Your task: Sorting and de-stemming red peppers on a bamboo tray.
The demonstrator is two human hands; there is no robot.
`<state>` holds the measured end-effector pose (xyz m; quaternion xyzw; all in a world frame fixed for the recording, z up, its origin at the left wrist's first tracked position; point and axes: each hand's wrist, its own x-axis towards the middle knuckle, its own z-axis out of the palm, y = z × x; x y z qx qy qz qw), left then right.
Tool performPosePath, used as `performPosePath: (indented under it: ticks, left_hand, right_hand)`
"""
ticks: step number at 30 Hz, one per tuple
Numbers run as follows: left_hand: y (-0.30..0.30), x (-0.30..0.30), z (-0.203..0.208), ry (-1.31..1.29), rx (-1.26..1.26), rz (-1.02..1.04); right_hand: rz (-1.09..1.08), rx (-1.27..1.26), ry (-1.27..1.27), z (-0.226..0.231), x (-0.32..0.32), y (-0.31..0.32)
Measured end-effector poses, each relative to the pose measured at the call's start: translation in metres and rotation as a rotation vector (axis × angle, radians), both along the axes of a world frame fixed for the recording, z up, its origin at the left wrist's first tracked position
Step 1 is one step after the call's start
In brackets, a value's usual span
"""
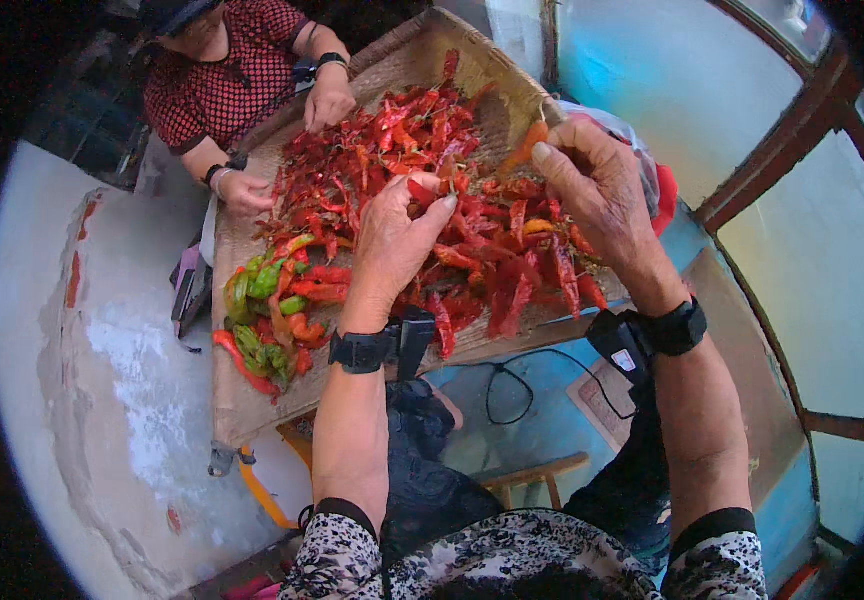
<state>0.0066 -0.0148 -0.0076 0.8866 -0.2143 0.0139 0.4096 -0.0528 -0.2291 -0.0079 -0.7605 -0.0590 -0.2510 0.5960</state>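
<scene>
Red dried chili peppers (407, 130) are heaped across a large woven tray (252, 418). Between the thumb and fingers of my left hand (397, 235), over the middle of the heap, is a red chili pepper (420, 194), partly covered by the fingers. My right hand (602, 195) is raised over the tray's right side, pinching an orange chili pepper (526, 146) with its stem upward. Below my hands lie darker, wrinkled red peppers (512, 285). A smaller pile of green peppers (267, 280), mixed with red and orange ones, sits at the tray's left corner.
Across the tray at the upper left, a person in a red-and-black patterned top (242, 75) has both hands at the heap. Windows (812, 190) line the right. Under the tray are a black cable (497, 370) and a wooden stool (537, 470). A pale wall (142, 370) stands left.
</scene>
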Motion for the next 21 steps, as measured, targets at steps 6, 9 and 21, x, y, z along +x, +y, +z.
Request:
performPosePath:
  ticks: [6,9,21]
  left_hand:
    - [0.004,0.002,-0.002,0.007,-0.394,-0.073]
    - [0.000,-0.001,-0.004,0.031,-0.416,-0.109]
    - [-0.001,-0.007,0.002,-0.155,-0.008,-0.101]
  right_hand:
    - [0.032,-0.133,0.015,0.000,0.005,0.021]
    - [0.075,-0.131,0.054,0.001,0.009,0.029]
    - [-0.021,-0.399,-0.007,0.002,0.007,0.018]
